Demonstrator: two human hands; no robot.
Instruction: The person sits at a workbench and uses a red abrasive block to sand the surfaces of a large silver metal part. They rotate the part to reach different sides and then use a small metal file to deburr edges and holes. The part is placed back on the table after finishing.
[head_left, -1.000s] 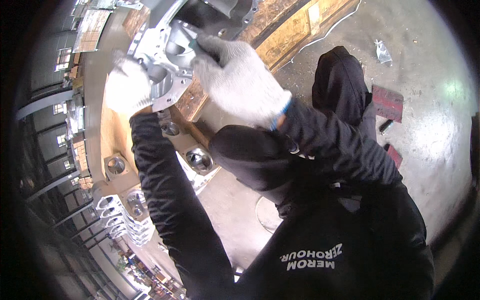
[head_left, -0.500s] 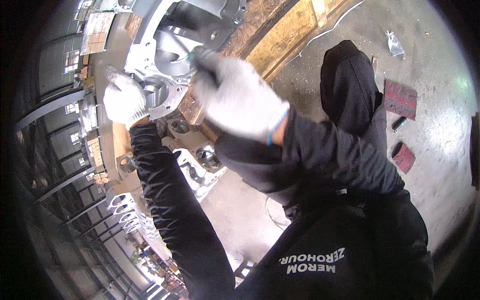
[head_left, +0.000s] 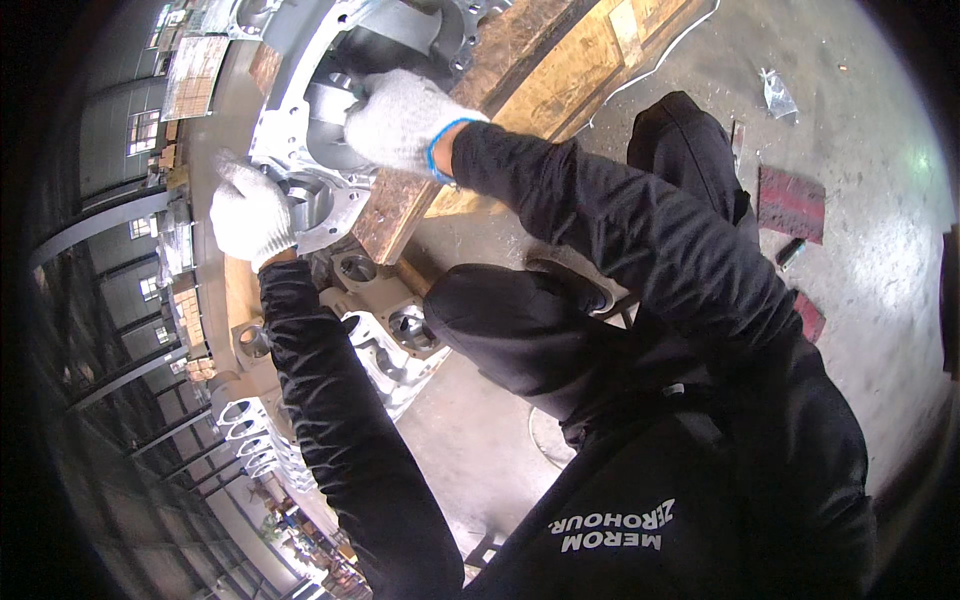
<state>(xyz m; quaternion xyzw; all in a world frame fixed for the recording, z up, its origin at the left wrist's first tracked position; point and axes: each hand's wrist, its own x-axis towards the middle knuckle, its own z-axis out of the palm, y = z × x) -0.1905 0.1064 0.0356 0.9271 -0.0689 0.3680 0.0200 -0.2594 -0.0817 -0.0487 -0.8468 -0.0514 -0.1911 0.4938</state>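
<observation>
A large silvery metal casting [head_left: 352,180] with round bores and bolt holes lies at the upper left. My left hand [head_left: 252,212], in a white knit glove, is closed on its left edge beside the lower bore [head_left: 308,200]. My right hand [head_left: 400,120], gloved in white with a blue cuff edge, reaches into the casting's larger opening. Its fingers are bent round a slim tool, mostly hidden behind the glove.
A thick wooden beam [head_left: 392,215] runs beside the casting. More metal castings [head_left: 385,350] stand below it. My bent knees [head_left: 490,310] are close to the beam. Dark red pieces [head_left: 792,203], a small cylinder [head_left: 791,252] and a clear plastic bag [head_left: 777,93] lie on the floor.
My right hand has moved up and left, deeper into the casting's opening. The slim dark tool with a green part, blurred earlier, is now mostly hidden. My left hand has barely moved.
</observation>
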